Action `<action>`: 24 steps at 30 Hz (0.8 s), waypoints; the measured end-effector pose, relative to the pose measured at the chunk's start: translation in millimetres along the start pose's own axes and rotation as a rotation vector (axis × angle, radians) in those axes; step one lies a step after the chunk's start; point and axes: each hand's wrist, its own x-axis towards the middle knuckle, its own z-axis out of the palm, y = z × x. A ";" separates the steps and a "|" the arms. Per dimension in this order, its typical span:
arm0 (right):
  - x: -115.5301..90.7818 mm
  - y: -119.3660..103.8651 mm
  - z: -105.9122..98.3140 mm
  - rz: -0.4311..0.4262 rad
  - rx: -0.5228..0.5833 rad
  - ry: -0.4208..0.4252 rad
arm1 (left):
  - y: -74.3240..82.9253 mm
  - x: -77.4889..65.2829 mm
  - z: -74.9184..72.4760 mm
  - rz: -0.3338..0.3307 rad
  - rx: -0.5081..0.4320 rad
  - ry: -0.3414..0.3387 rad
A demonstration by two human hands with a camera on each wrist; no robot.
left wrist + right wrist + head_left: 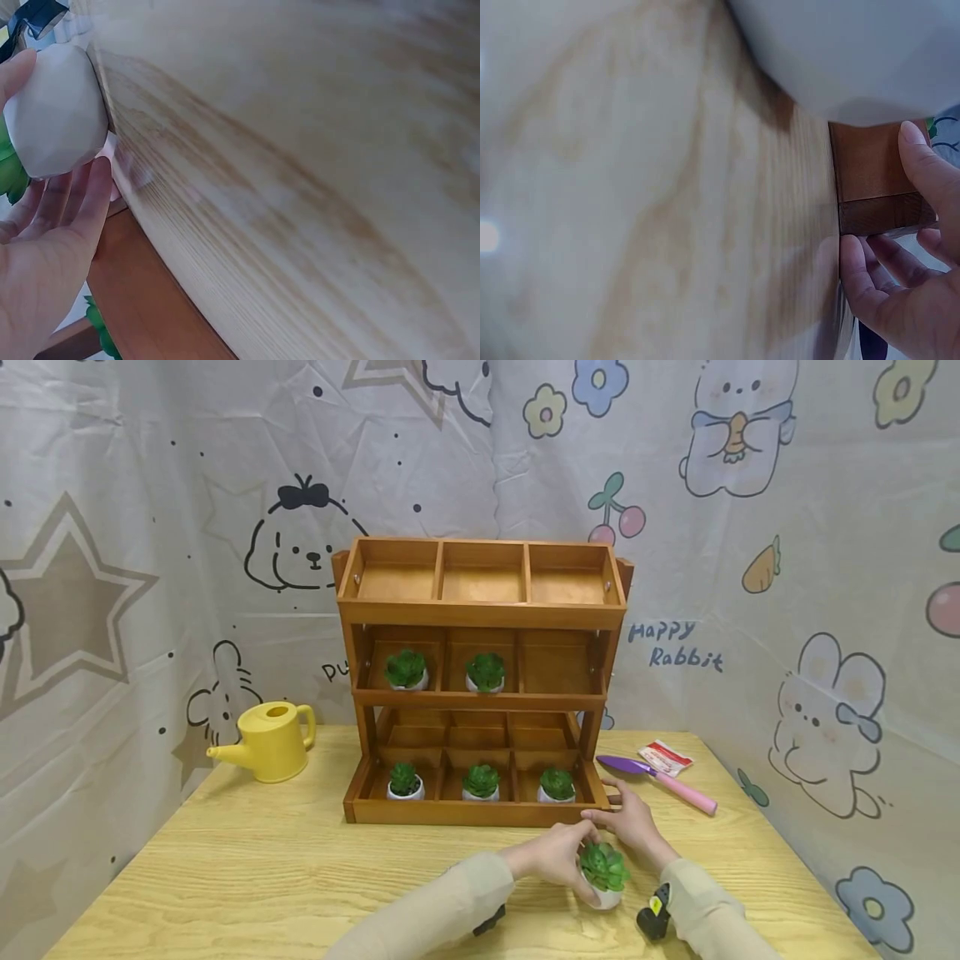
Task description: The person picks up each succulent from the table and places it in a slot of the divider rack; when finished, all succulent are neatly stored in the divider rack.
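Observation:
My left hand (557,853) holds a green artificial succulent (604,865) in a white pot close over the table, before the shelf's right front corner. Thumb and fingers lie on opposite sides of the white pot (60,112) in the left wrist view. With its thumb on the front board and fingers at the end, my right hand (633,820) grips the bottom corner of a brown wooden tiered shelf (480,813). That shelf corner (877,165) also shows between thumb and fingers in the right wrist view, partly behind the white pot.
Three potted succulents (481,781) stand in the bottom tier, two more succulents (486,671) in the middle one. A yellow watering can (276,743) stands left of the shelf. On the right lie a purple trowel with a pink handle (686,792) and a red-and-white packet (666,757).

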 end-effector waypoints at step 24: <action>0.3 1.3 1.0 -0.007 0.039 0.002 | -12.3 -9.7 -9.6 -0.020 0.014 0.153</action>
